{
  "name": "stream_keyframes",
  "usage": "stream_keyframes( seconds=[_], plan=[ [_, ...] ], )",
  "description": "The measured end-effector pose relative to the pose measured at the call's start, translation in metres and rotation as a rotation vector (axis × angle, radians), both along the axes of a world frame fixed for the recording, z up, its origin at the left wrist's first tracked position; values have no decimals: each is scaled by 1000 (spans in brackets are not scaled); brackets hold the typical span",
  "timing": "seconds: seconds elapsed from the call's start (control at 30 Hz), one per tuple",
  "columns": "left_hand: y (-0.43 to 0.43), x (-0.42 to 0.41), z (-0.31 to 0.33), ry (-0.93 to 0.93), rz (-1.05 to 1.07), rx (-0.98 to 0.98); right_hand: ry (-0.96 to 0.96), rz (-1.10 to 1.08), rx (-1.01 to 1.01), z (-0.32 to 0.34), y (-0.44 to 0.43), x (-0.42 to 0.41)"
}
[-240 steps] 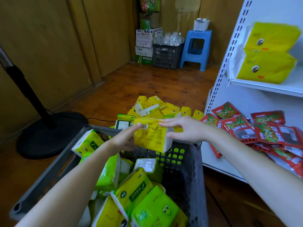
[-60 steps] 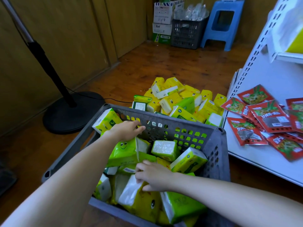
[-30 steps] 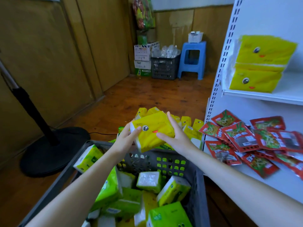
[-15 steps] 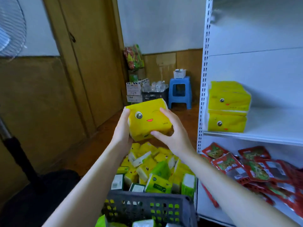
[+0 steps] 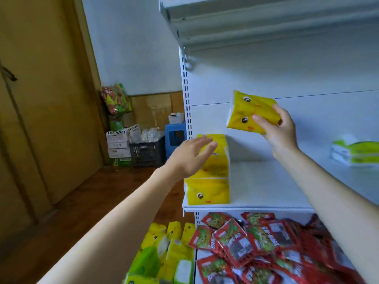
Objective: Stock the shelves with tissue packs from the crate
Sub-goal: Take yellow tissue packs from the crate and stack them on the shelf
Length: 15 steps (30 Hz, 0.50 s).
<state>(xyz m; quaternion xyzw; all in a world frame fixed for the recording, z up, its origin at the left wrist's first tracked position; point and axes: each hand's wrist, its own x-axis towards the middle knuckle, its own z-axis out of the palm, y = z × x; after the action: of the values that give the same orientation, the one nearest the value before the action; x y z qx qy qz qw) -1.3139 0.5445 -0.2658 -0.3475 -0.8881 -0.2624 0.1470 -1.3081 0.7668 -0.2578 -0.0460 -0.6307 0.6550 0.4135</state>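
A pale wall (image 5: 131,44) rises above brown wood panelling (image 5: 155,105), and a tall wooden door (image 5: 47,103) fills the left side. The floor (image 5: 86,203) is dark reddish wood boards. In the far corner stand a blue plastic stool (image 5: 174,136), a dark slatted crate (image 5: 146,152), stacked white cartons (image 5: 120,144) and hanging bagged goods (image 5: 115,100). The light is soft and even.

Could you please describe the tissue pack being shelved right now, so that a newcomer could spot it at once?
Start at the white shelf unit on the right and find its middle shelf, above the red snack packets. A stack of yellow packs sits at its left end. The one you want is the yellow tissue pack with cartoon eyes, held in the air by the right hand, tilted, not resting on anything.
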Motion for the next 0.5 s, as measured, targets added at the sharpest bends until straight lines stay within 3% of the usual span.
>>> stream_keyframes(
  seconds=[0.2, 0.33, 0.5],
  plan=[
    [38, -16, -15, 89, 151, -328, -389, -80, 99, -72, 61, -43],
    [41, -18, -24, 147, 191, -361, -571, -25, 331, -101, 50, -70],
    [42, -15, -29, 185, 179, -387, -635, -67, 401, -109, 47, -101]
  ],
)
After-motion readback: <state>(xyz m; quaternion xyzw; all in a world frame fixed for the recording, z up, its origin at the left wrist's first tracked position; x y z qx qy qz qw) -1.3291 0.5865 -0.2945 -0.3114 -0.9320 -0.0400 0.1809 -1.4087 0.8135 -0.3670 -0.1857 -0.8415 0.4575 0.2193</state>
